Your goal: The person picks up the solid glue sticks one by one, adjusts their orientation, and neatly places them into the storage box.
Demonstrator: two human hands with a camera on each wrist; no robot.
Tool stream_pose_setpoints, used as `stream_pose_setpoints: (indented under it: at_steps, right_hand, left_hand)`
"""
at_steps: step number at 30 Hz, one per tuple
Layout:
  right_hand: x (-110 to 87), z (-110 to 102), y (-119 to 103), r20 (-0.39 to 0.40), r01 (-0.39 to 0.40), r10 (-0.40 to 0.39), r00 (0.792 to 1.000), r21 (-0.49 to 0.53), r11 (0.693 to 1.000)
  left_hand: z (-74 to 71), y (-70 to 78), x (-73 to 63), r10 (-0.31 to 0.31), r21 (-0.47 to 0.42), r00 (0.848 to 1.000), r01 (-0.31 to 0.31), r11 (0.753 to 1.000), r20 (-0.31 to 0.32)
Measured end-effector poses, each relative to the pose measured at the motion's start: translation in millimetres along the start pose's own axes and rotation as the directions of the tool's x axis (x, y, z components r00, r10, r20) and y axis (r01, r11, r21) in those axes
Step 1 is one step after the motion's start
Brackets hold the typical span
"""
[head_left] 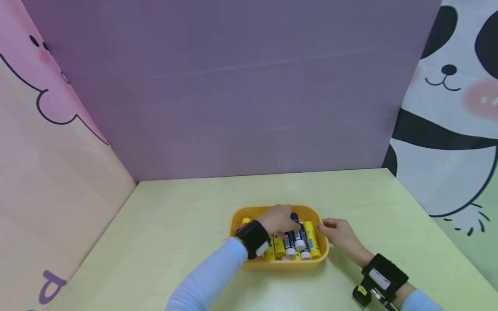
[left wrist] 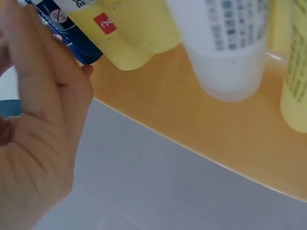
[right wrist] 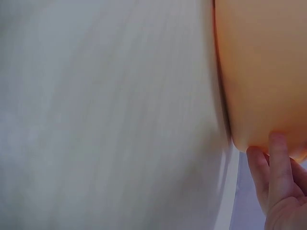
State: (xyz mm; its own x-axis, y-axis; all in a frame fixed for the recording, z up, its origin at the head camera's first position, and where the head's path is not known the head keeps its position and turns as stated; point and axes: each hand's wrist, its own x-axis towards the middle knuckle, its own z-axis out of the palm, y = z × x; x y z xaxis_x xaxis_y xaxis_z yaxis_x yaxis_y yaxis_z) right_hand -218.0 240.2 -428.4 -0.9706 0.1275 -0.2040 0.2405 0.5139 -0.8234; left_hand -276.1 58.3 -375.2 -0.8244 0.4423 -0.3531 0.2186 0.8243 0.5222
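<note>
A yellow plastic basket [head_left: 280,264] on the table holds several glue sticks, some yellow [head_left: 312,239], some dark blue with white ends [head_left: 289,246]. Inside the basket, my left hand [head_left: 278,219] reaches over the sticks and grips a dark blue glue stick [head_left: 294,217]. In the left wrist view that dark blue stick [left wrist: 79,40] lies against the fingers, partly hidden by them. At the basket's right side, my right hand [head_left: 342,237] holds the rim. The right wrist view has its fingertips [right wrist: 277,143] against the outer wall.
The pale green tabletop [head_left: 186,216] surrounds the basket. A purple panel [head_left: 249,95] stands along the back edge. Walls with cartoon pictures, one a panda [head_left: 447,172], flank the table. Both wrists wear black straps [head_left: 253,239].
</note>
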Motion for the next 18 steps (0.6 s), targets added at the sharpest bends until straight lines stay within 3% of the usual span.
stream_pose_setpoints:
  at_steps: [9,18]
  right_hand:
    - [0.3,-0.1,1.4,0.009,0.009,-0.009,1.0,0.014,1.0]
    - [1.2,-0.4,0.8,0.009,0.0,0.001,1.0,-0.02,1.0]
  left_hand:
    - [-7.5,-6.4,-11.7,0.026,0.051,0.999,-0.024,0.998,-0.024]
    - [-15.5,-22.9,-28.5,0.074,0.053,0.995,-0.07,0.996,-0.072]
